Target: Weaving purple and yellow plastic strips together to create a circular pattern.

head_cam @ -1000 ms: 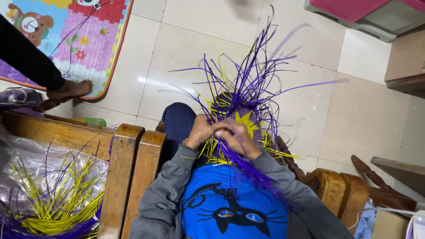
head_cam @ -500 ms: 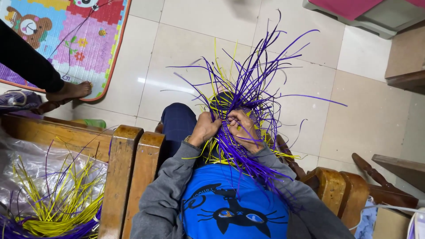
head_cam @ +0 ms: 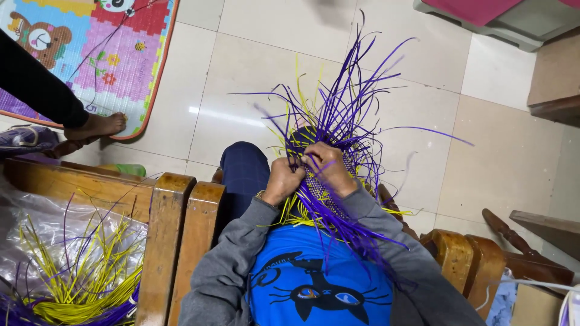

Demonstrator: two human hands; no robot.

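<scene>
1. The left hand (head_cam: 283,180) is closed, its fingers curled around a few purple strands at the near edge of the half-woven purple and yellow strip basket (head_cam: 329,181); a wristband shows at its wrist.
2. The right hand (head_cam: 329,169) lies just beside the left, touching it at the fingertips, and is clenched over the top of the woven part, pinching strands against it (which strands exactly cannot be told, as the fingers hide them).
3. The basket rests on the person's lap, over the knees, directly above the blue shirt with a black cat face print (head_cam: 317,281).
4. The loose purple plastic weaving strands (head_cam: 350,96) fan upward and outward from the woven part over the pale tiled floor (head_cam: 241,78); a few loose yellow strands (head_cam: 299,90) stand among them, and more purple strands trail down toward the shirt.
5. The grey sleeves (head_cam: 223,265) cover both forearms.
6. The brown wooden chair arm (head_cam: 175,241) stands to the left of the person; beyond it a bundle of yellow and purple strips in a clear plastic bag (head_cam: 78,271) lies well apart from the hands.
7. Another person's bare foot (head_cam: 96,125) rests on the edge of the colourful foam play mat (head_cam: 115,48) at upper left, well apart from the basket
</scene>
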